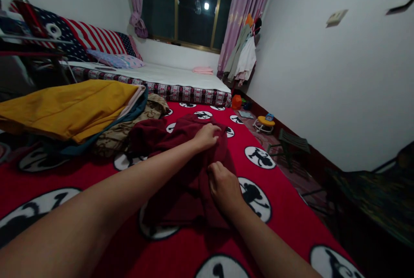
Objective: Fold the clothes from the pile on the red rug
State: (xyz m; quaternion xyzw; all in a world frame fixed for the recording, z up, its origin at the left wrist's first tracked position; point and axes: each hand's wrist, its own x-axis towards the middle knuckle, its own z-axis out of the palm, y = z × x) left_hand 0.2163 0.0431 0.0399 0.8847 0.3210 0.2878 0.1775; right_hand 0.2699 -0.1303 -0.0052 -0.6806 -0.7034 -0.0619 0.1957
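A dark maroon garment [184, 191], with what looks like a sleeve spread out to the left, lies on a red blanket [274, 209] patterned with white circles and black figures. Near the garment's far end, my left hand [206, 137] is closed on its cloth, fingers bent together. Closer to me, my right hand [224, 183] pinches the garment's right side, with the fingertips partly hidden by the fist. Just left of the garment are a yellow garment [74, 107], a teal one [142, 107] and a brown patterned cloth [121, 135], piled together.
Beyond the blanket, a bed [161, 75] stands beneath the window. To the right are a small yellow-topped stool [265, 121], a folding stool [293, 140] and a dark camouflage chair [378, 191]. A table [29, 51] holding a red flask [30, 17] stands at the left.
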